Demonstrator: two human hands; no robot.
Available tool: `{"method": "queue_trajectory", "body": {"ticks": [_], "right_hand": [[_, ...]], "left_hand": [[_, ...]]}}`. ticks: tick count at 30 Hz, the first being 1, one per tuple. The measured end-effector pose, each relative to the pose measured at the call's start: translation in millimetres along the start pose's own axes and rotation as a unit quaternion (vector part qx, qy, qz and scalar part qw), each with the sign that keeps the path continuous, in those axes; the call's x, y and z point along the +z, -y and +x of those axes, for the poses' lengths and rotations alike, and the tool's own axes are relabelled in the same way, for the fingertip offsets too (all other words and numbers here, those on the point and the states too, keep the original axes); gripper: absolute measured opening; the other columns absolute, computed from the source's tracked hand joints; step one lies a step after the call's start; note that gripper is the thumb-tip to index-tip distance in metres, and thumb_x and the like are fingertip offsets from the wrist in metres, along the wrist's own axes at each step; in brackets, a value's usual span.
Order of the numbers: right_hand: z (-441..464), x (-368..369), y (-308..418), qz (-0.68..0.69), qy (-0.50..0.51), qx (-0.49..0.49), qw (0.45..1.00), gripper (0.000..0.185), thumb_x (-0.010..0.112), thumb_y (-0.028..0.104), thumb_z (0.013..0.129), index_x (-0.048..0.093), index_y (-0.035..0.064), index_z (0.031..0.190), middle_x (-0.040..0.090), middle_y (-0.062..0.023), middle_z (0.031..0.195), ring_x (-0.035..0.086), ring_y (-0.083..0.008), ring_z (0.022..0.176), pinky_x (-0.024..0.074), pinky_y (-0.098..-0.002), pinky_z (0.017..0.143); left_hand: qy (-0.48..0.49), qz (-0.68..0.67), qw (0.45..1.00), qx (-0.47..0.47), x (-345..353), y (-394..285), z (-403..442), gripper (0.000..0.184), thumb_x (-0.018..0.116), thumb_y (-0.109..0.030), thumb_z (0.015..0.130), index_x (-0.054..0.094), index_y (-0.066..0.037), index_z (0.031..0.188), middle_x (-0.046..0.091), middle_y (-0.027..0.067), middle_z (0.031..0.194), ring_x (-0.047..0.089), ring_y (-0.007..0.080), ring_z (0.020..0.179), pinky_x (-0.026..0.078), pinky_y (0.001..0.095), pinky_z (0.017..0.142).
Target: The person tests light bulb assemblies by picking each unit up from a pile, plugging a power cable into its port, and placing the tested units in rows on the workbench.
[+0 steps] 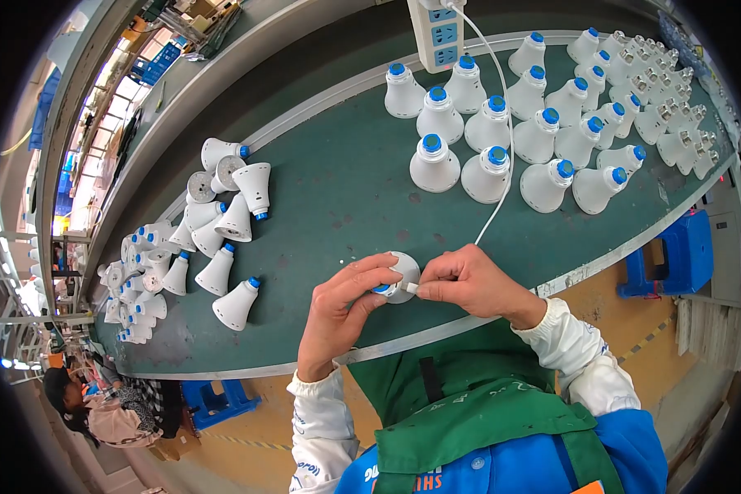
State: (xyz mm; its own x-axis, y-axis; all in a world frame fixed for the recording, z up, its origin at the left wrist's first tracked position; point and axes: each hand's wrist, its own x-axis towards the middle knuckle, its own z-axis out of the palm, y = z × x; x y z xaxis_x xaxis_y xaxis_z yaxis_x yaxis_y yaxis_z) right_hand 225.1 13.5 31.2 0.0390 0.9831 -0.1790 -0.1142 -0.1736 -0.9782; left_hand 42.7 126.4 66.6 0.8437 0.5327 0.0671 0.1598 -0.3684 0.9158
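Note:
My left hand [343,303] is closed round a white lamp housing [405,267] with a blue cap, which lies tilted near the table's front edge. The cap shows only in part beneath my fingers. Between thumb and fingers, my right hand [474,281] pinches the small white plug [411,287] of a charging cable. The plug's tip is against the housing's side; how deep it sits cannot be told. From my right hand the white cable [509,156] runs up to a power strip [436,37] at the back.
Upright blue-capped housings [435,165] stand in rows at the right, with metal-topped ones [675,148] farther out. More housings lie jumbled [235,305] on the left of the green table [329,189]. Blue stools [675,259] stand below. Another person [111,407] sits at far left.

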Motion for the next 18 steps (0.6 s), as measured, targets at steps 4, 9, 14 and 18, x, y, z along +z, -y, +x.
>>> {"method": "queue_trajectory", "body": {"ticks": [4,9,14,18], "right_hand": [[4.4,-5.8,8.5,-0.028,0.035,0.028,0.999,0.015,0.064,0.013,0.080,0.066,-0.0015,0.079,0.052,0.0013,0.058,0.043,-0.0061,0.057,0.0357,-0.0249,0.053],[6.4,-7.2,7.1,-0.008,0.038,0.028,0.999,0.014,0.064,0.013,0.078,0.066,-0.0012,0.078,0.055,-0.0007,0.059,0.045,-0.0075,0.059,0.0375,-0.0254,0.056],[6.5,-8.0,7.2,-0.028,0.060,0.028,0.997,0.013,0.066,0.013,0.081,0.067,-0.0001,0.080,0.058,0.0023,0.064,0.045,-0.0045,0.060,0.0360,-0.0224,0.054],[1.9,-2.5,6.1,0.003,0.016,0.035,0.999,0.015,0.064,0.013,0.080,0.067,-0.0016,0.080,0.057,-0.0002,0.062,0.046,-0.0070,0.060,0.0379,-0.0252,0.056]], "left_hand": [[0.004,0.002,1.000,0.001,-0.5,0.5,0.4,0.029,0.063,0.006,0.071,0.065,-0.002,0.099,0.064,0.0124,0.110,0.060,0.0267,0.106,0.046,0.0345,0.090],[0.006,0.013,0.999,0.029,-0.9,3.7,0.9,0.038,0.059,0.013,0.070,0.066,-0.006,0.103,0.063,0.0116,0.113,0.062,0.0260,0.099,0.050,0.0327,0.081],[0.002,0.013,1.000,0.027,-0.7,2.8,0.3,0.038,0.059,0.013,0.071,0.066,-0.006,0.103,0.063,0.0114,0.113,0.062,0.0261,0.099,0.050,0.0328,0.082],[0.001,0.010,1.000,0.026,-0.1,4.0,-0.8,0.037,0.058,0.012,0.071,0.065,-0.006,0.103,0.063,0.0113,0.113,0.062,0.0262,0.099,0.049,0.0328,0.082]]}}
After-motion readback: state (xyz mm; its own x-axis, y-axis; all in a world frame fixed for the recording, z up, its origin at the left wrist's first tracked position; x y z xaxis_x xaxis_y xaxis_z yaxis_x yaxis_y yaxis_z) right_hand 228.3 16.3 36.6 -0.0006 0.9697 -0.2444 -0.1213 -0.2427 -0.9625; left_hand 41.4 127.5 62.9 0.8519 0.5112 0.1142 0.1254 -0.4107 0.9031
